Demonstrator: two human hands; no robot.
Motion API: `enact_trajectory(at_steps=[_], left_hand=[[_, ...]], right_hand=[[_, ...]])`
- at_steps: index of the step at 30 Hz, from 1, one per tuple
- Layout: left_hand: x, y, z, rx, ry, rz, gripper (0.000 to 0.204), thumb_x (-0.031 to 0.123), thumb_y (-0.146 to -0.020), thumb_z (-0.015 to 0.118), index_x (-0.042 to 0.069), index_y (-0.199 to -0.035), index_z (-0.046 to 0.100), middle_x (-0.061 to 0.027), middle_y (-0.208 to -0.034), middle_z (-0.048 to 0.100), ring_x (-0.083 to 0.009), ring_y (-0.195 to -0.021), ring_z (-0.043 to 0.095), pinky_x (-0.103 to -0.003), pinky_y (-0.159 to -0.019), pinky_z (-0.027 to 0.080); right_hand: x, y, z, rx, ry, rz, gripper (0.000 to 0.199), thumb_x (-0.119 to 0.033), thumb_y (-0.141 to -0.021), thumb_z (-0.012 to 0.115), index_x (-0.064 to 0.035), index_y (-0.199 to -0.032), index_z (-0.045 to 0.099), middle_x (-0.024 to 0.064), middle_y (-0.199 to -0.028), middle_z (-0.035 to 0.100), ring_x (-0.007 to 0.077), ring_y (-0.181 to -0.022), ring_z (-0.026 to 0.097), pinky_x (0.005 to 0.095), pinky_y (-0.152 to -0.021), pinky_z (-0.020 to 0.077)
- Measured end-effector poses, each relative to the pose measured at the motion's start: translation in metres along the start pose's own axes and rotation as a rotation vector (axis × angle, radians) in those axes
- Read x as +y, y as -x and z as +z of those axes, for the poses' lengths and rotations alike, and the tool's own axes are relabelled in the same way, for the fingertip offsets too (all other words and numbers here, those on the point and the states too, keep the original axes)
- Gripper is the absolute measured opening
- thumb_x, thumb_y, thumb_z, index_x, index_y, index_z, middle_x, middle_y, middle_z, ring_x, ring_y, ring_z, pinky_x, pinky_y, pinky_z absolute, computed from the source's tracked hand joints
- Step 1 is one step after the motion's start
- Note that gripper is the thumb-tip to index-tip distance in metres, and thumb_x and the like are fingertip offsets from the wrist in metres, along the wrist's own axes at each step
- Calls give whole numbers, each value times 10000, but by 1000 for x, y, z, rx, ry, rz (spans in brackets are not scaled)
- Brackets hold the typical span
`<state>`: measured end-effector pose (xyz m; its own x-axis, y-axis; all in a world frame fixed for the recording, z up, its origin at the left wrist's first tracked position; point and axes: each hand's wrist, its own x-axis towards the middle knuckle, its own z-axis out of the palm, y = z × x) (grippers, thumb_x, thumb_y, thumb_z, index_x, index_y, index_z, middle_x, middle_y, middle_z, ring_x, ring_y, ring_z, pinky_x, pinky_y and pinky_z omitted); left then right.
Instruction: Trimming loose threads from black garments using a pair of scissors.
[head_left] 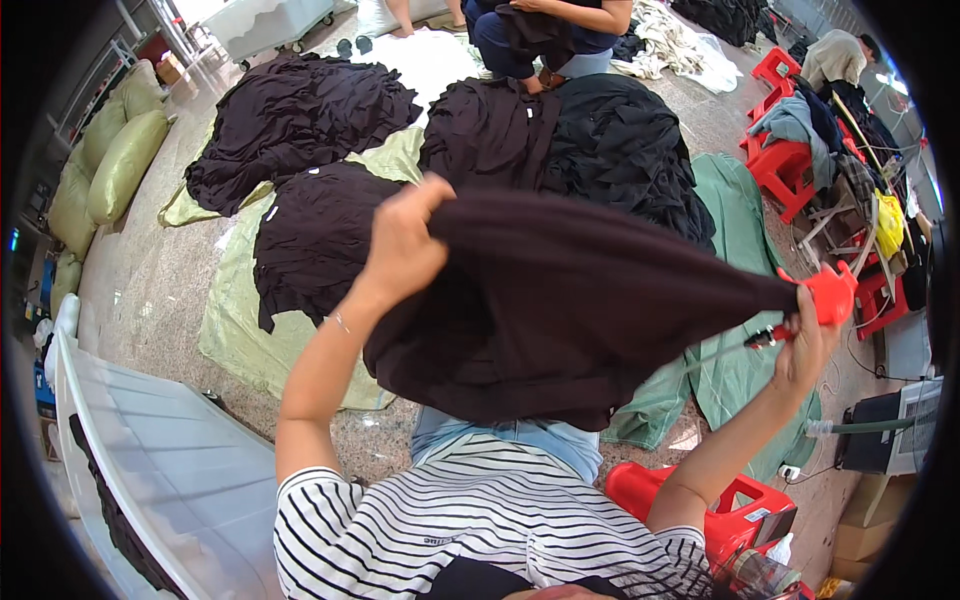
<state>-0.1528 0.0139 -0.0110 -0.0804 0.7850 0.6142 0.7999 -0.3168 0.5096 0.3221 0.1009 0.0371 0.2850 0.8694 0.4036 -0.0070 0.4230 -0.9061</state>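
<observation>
A dark brown garment [590, 300] is stretched in the air between my two hands, blurred a little by motion. My left hand [405, 245] is closed on its upper left edge. At the far right, my right hand [808, 350] pinches the garment's narrow end. That same hand also has a red plastic hand tool [832, 292] in it, with a black and silver tip toward the garment; its exact kind I cannot make out. Below the cloth my striped shirt and light blue jeans show.
Ahead lie piles of dark brown garments [300, 120] and a black pile [630, 140] on green sheets [745, 220]. A person [590, 15] crouches behind them. A white bin [170, 430] stands at left, a red stool [745, 500] at right, stuffed sacks [125, 165] far left.
</observation>
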Motion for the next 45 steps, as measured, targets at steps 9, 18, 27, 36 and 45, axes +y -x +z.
enact_trajectory(at_steps=[9, 18, 27, 36, 45], left_hand=[[90, -29, -93, 528, -487, 533, 321, 79, -678, 753, 24, -982, 664, -114, -976, 655, -292, -843, 638, -384, -737, 511], [67, 173, -37, -1084, -131, -23, 564, 239, -771, 762, 47, -1262, 561, -114, -1052, 555, -329, -1127, 561, -422, -887, 471], [52, 64, 43, -578, 414, -62, 52, 48, -898, 657, 13, -937, 657, -128, -844, 660, -320, -798, 659, -377, -723, 522], [30, 26, 127, -946, 239, 10, 216, 74, -809, 712, 84, -1023, 691, -106, -930, 617, -305, -909, 640, -436, -831, 503], [21, 45, 140, -653, 434, -130, 128, 17, -749, 661, -12, -873, 641, -107, -721, 634, -240, -660, 652, -329, -654, 532]], right_hand=[[-7, -3, 50, 19, -14, -100, 621, 32, -887, 686, -82, -1445, 440, 42, -1289, 612, 13, -718, 517, 157, -519, 382], [136, 120, -29, -193, 331, 263, 513, 9, -891, 674, -17, -1386, 544, 10, -1245, 617, 78, -777, 554, 238, -692, 482], [48, 167, 12, -454, 859, 195, 521, -187, -895, 738, -164, -1390, 575, 114, -1073, 651, 261, -939, 649, 375, -825, 515], [9, 185, 33, -649, 905, 159, 292, -270, -897, 730, -65, -1086, 643, 168, -798, 684, 387, -735, 671, 421, -627, 500], [-3, 179, 49, -759, 1014, 118, 263, -304, -890, 732, -80, -962, 615, 119, -674, 648, 347, -609, 642, 423, -539, 455]])
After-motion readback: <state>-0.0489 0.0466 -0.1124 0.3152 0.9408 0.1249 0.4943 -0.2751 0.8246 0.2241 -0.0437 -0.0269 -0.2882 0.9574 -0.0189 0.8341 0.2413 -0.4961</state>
